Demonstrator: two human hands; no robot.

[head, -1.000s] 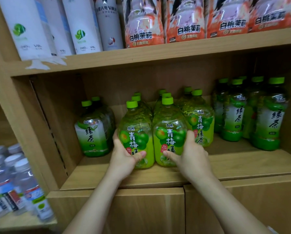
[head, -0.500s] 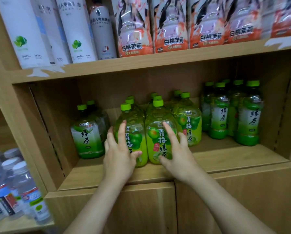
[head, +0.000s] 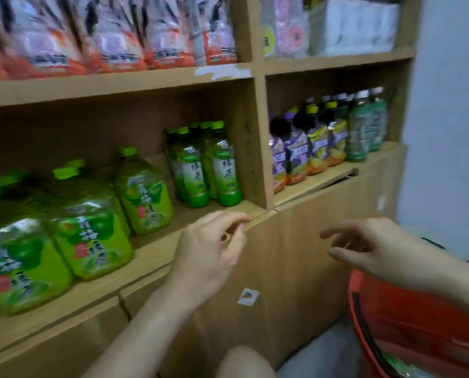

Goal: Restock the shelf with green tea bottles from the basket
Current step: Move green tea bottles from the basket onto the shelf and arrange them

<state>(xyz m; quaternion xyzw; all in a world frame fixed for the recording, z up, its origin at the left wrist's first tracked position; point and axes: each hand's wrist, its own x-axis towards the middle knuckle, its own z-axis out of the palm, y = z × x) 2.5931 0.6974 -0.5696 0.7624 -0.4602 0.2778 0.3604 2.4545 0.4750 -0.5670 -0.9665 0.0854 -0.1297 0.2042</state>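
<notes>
Green tea bottles (head: 224, 170) stand in rows on the shelf (head: 157, 257), twelve o'clock from our left hand (head: 211, 255). We judge restocking partly done, with the red basket (head: 407, 323) at four o'clock left to empty. That hand and our right hand (head: 369, 246) hang loosely curled, holding nothing.

Motion-blurred large bottles (head: 91, 236), labels unreadable; red basket (head: 418, 320) partly off-frame

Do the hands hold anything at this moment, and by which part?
Nothing is held. The left hand and the right hand are both empty, with fingers loosely curled.
</notes>
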